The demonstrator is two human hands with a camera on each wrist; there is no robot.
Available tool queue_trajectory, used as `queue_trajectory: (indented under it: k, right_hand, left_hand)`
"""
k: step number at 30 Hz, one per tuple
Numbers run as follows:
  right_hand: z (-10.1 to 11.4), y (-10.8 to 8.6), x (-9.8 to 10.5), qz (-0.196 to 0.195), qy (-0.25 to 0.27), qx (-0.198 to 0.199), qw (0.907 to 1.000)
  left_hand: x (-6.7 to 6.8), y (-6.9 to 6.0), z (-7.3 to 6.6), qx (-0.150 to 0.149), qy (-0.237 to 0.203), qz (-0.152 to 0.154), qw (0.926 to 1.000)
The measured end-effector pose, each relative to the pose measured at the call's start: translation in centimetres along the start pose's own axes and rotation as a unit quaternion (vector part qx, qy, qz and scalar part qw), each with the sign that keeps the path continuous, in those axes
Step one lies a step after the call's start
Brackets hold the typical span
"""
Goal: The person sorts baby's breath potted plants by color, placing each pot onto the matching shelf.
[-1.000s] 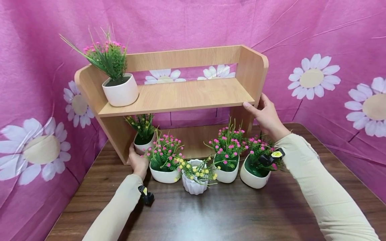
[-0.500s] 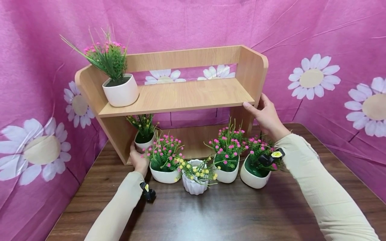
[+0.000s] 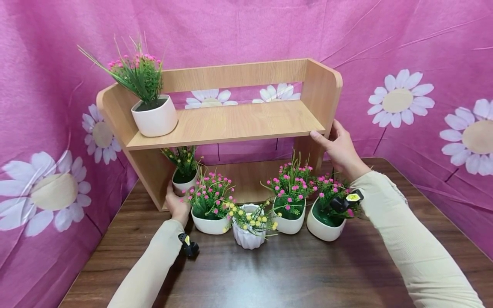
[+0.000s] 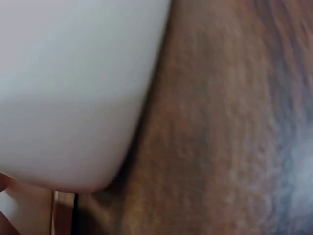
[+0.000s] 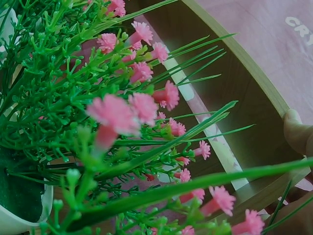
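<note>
In the head view my left hand (image 3: 178, 206) is at the lower left of a wooden two-tier shelf (image 3: 227, 122). It grips a white flower pot (image 3: 185, 185) with yellow flowers that stands in the lower tier's left corner; most of its fingers are hidden. My right hand (image 3: 340, 149) holds the shelf's right side panel, thumb on the front edge of the upper board and fingers behind the panel. The right wrist view has the thumb (image 5: 297, 131) on the wood edge, beyond pink flowers (image 5: 142, 105). A white pot wall (image 4: 73, 88) fills much of the left wrist view.
On the upper board at left stands a white pot (image 3: 155, 117) with pink flowers. Before the shelf, on the dark wooden table (image 3: 246, 282), are pink-flowered pots (image 3: 211, 223), (image 3: 290, 221), (image 3: 326, 224) and a ribbed white pot (image 3: 249, 234) with yellow flowers. Pink daisy-printed cloth (image 3: 239, 30) hangs behind.
Over the last second my left hand and wrist have shifted very slightly to the right at the yellow-flowered pot. My right hand stays on the shelf's side panel.
</note>
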State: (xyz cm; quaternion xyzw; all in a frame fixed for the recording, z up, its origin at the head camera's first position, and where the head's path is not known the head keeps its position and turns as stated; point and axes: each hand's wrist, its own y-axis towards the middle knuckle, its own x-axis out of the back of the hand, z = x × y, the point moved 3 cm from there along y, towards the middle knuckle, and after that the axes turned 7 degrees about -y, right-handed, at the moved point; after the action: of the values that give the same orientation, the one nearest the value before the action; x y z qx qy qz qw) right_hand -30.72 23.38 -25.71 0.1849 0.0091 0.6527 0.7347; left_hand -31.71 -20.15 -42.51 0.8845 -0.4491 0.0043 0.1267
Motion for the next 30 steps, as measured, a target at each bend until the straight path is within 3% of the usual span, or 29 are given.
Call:
queue_trajectory:
  k: [6, 11, 15, 18, 21, 26, 30]
  right_hand:
    - [-0.1, 0.0, 0.1, 0.0, 0.011, -0.001, 0.9999]
    - [-0.1, 0.0, 0.2, -0.008, 0.007, 0.001, 0.9999]
    - [-0.2, 0.1, 0.0, -0.008, -0.005, 0.003, 1.0]
    - [-0.3, 0.2, -0.1, -0.004, -0.008, 0.0, 1.0]
    - [-0.3, 0.1, -0.1, -0.004, -0.004, -0.002, 1.0]
    - [-0.2, 0.1, 0.1, -0.01, -0.006, 0.001, 0.9999]
    - [-0.2, 0.1, 0.1, -0.006, -0.006, 0.001, 1.0]
  left_hand:
    - [0.6, 0.0, -0.6, 0.042, -0.054, 0.042, 0.9968]
    - [2.1, -0.2, -1.2, 0.048, -0.084, 0.088, 0.9914]
    - [3.6, -0.8, -1.4, 0.054, -0.072, 0.124, 0.9881]
    - [4.6, -1.2, -1.5, 0.067, -0.063, 0.173, 0.9805]
    - [5.5, -1.6, -1.5, 0.086, -0.051, 0.244, 0.9646]
    - [6.3, -2.2, -1.0, 0.124, -0.071, 0.368, 0.9187]
    - [6.5, -2.8, -0.2, 0.123, -0.087, 0.436, 0.8873]
